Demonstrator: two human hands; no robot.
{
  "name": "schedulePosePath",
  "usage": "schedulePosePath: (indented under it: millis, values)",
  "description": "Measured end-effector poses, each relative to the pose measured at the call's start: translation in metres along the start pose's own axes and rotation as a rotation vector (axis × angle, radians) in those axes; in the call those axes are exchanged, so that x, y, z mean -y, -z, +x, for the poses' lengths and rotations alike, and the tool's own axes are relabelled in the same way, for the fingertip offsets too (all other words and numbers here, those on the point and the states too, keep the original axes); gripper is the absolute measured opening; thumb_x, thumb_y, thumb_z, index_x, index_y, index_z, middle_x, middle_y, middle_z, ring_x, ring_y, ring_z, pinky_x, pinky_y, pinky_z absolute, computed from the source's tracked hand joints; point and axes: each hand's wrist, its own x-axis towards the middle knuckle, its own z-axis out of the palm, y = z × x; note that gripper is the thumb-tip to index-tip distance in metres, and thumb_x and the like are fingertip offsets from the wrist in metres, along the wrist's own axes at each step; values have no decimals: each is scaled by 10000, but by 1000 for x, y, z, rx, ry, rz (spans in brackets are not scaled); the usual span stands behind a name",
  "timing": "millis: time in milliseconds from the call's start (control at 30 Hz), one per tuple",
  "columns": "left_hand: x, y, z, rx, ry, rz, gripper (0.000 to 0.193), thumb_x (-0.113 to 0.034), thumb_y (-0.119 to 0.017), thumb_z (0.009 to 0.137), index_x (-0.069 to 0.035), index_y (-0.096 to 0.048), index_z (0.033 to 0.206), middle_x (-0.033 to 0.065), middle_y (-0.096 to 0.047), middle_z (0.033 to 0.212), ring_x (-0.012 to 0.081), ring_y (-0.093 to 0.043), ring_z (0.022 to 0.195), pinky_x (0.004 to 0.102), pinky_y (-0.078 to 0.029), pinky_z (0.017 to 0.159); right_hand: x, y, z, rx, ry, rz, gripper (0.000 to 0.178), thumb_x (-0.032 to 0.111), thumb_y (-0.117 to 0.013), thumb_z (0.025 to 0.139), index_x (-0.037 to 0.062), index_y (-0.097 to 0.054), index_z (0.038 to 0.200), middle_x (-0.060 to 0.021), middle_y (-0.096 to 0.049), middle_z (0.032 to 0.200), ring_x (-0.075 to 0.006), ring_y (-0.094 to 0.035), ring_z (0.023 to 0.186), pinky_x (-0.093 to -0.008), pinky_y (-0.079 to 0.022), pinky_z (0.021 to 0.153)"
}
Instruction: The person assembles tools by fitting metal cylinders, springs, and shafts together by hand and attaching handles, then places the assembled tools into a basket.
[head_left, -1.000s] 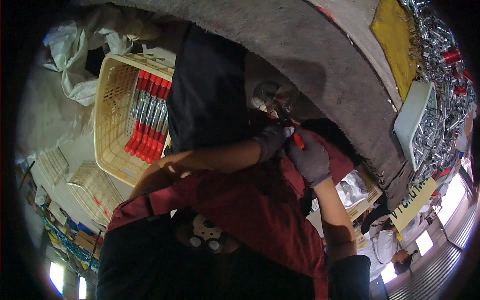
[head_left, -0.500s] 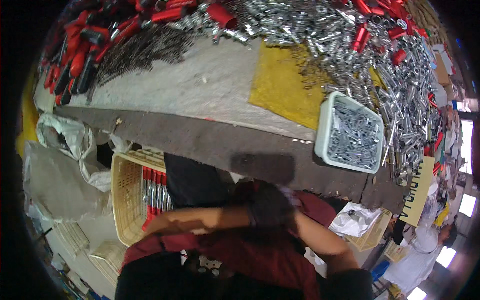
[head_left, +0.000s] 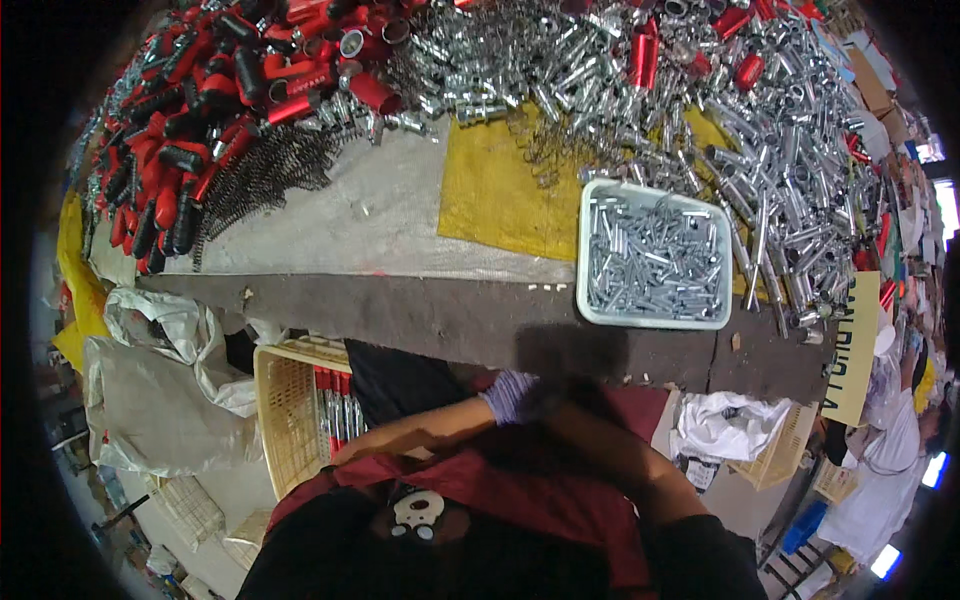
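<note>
Both forearms cross low in front of my body, below the bench edge. My left hand wears or touches a purple-grey striped cloth, possibly a glove or cuff. My right hand is in deep shadow right against it. The fingers of both are hidden in the dark, so I cannot make out whether they hold anything. A maroon apron covers my lap over black clothing. Nearest on the bench, to the right, stands a pale plastic tray full of small silver metal pins.
Silver metal tubes and parts heap across the back and right. Red and black handles pile at far left beside dark springs. A yellow basket holds red-ended silver tools. White sacks hang left; a white bag lies right.
The view has shifted, so the bench and tray appear further left and the piles show more. My hands stay together low down; the striped cloth now shows more clearly at my left hand.
</note>
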Motion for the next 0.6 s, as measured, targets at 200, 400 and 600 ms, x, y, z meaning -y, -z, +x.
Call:
schedulePosePath:
  millis: [200, 400, 600]
  values:
    - [51, -54, -52, 468, 218, -52, 389, -423, -501, 846, -124, -598, 1074, 146, -646, 859, 351, -627, 682, 447, -501, 571, -33, 9, -13, 30, 45, 22, 473, 353, -525, 824, 81, -505, 1210, -169, -610, 1033, -308, -579, 995, -420, -471, 815]
    - [90, -65, -25, 116, 187, -173, 381, -370, -509, 839, -101, -587, 1099, 148, -627, 1044, 316, -624, 883, 452, -502, 688, -29, 16, -32, 86, 117, -7, 475, 352, -527, 821, 86, -502, 1213, -168, -613, 1019, -303, -588, 979, -417, -476, 804]
    - [145, -23, -51, -484, 155, -156, 373, -342, -506, 840, -85, -586, 1099, 154, -615, 1093, 306, -609, 958, 450, -494, 738, 80, 170, -87, 606, -75, -326, 414, 334, -577, 803, 66, -534, 1117, -100, -640, 916, -249, -636, 761, -348, -510, 641]
